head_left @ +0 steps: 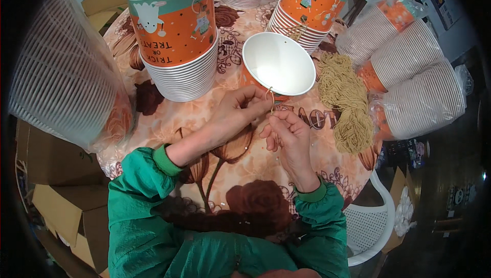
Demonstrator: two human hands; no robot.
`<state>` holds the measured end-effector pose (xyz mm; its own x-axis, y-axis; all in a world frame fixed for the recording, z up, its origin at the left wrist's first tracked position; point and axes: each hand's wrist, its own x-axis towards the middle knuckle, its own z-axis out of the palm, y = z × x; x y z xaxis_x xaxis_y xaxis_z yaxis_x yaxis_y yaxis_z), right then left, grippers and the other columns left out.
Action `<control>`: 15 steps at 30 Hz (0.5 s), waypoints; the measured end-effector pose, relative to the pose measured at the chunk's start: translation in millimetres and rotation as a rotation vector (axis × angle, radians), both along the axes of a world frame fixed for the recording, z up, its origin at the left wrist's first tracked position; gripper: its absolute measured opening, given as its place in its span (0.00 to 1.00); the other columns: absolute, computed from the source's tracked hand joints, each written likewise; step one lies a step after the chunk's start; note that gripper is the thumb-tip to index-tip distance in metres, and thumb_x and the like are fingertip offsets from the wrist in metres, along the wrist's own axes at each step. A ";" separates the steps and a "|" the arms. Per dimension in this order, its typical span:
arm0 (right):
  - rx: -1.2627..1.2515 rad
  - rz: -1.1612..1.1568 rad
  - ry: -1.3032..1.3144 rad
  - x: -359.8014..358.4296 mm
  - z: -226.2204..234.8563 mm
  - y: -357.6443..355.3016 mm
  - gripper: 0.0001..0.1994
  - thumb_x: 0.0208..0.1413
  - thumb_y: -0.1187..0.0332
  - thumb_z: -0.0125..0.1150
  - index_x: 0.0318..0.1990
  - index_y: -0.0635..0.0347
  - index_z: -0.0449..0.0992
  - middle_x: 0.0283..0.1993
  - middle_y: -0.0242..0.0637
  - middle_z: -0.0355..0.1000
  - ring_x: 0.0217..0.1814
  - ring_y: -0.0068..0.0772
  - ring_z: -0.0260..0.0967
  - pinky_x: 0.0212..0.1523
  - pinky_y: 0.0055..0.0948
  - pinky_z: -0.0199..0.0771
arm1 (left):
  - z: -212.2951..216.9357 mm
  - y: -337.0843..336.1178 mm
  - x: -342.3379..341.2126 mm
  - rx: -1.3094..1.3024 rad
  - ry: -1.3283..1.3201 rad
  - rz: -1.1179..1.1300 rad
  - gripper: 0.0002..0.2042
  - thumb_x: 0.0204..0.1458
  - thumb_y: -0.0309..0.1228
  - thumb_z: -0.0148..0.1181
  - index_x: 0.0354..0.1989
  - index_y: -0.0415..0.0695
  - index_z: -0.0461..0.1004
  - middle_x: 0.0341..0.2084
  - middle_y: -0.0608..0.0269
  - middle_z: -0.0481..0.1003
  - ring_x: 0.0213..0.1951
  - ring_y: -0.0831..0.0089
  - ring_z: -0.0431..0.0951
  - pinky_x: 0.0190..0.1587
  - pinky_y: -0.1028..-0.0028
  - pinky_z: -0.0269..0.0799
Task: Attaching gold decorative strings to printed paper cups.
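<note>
Head view shows the left hand (236, 110) and right hand (290, 136) close together, fingertips pinched on a thin cord (272, 107) at the near rim of the bucket (279, 64), which stands just beyond them; whether any finger also steadies it I cannot tell. A hard tug on the cord could tip the bucket toward the hands, since neither palm braces it, and a weak pinch could let so thin a strand slip. Right of the right hand, the skein (347, 103) could tangle if its loose strands were brushed.
</note>
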<state>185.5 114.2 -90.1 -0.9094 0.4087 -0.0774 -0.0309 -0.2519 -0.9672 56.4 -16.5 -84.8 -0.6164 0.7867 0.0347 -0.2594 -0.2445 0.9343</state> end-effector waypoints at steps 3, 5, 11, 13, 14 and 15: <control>0.057 -0.017 0.025 1.2 -0.2 -1.8 0.06 0.69 0.69 0.58 0.45 0.61 0.76 0.28 0.36 0.79 0.19 0.16 0.68 0.20 0.16 0.62 | -15.2 -0.4 0.9 -0.034 0.150 -0.054 0.06 0.65 0.28 0.60 0.44 0.37 0.75 0.32 0.70 0.76 0.32 0.83 0.75 0.36 0.81 0.70; 0.087 -0.027 0.030 1.8 1.6 -2.7 0.06 0.69 0.69 0.58 0.46 0.61 0.76 0.29 0.35 0.79 0.20 0.16 0.68 0.21 0.16 0.62 | -19.5 -0.2 3.3 0.015 0.157 -0.004 0.07 0.65 0.28 0.60 0.45 0.38 0.75 0.32 0.69 0.77 0.33 0.83 0.74 0.36 0.80 0.70; 0.193 -0.040 0.010 3.7 2.2 -3.7 0.06 0.69 0.69 0.57 0.47 0.61 0.76 0.30 0.34 0.79 0.21 0.14 0.68 0.22 0.15 0.63 | -20.0 1.6 3.2 0.117 -0.112 -0.067 0.05 0.64 0.27 0.60 0.43 0.39 0.75 0.31 0.69 0.76 0.32 0.81 0.74 0.35 0.80 0.71; 0.224 -0.039 0.006 4.0 4.3 -5.6 0.06 0.69 0.70 0.57 0.47 0.61 0.75 0.30 0.34 0.79 0.21 0.13 0.68 0.22 0.15 0.63 | -19.7 1.9 2.9 0.105 -0.130 -0.059 0.05 0.64 0.26 0.60 0.43 0.39 0.75 0.30 0.68 0.76 0.32 0.81 0.74 0.35 0.80 0.71; 0.223 -0.039 0.005 4.4 4.4 -6.0 0.06 0.69 0.70 0.57 0.47 0.61 0.75 0.30 0.34 0.79 0.21 0.13 0.68 0.22 0.15 0.63 | -19.6 2.0 2.9 0.095 -0.148 -0.049 0.04 0.64 0.26 0.60 0.42 0.39 0.75 0.30 0.68 0.76 0.32 0.80 0.75 0.35 0.79 0.71; 0.216 -0.036 0.004 4.6 4.5 -5.9 0.06 0.69 0.70 0.57 0.47 0.61 0.75 0.31 0.35 0.80 0.21 0.13 0.68 0.22 0.15 0.64 | -17.8 2.7 3.9 0.095 -0.148 -0.048 0.04 0.64 0.26 0.60 0.42 0.39 0.75 0.30 0.68 0.76 0.32 0.80 0.75 0.35 0.79 0.71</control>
<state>190.2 108.3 -85.6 -0.8940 0.4477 0.0193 -0.0402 -0.0372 -0.9985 60.2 -13.8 -102.7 -0.5822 0.8128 0.0215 -0.4062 -0.3136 0.8583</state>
